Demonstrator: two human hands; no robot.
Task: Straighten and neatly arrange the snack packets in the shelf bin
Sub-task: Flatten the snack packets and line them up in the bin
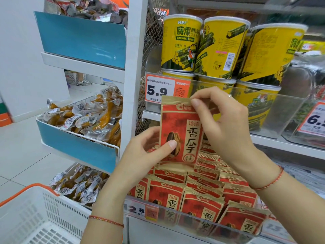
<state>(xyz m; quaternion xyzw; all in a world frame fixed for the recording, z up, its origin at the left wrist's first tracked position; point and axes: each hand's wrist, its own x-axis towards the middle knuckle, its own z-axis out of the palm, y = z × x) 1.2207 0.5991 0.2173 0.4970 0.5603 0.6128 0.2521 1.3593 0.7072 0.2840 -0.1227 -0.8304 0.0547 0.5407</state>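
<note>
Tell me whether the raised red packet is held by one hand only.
No: the left hand pinches the lower left of the raised red packet while the right hand pinches its top edge.

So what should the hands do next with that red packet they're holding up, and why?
Probably lower the red and gold paper seed packet upright into a row in the clear plastic shelf bin. The left hand pinches its lower edge and the right hand its top, above the bin, where the matching red packets stand in leaning rows.
</note>
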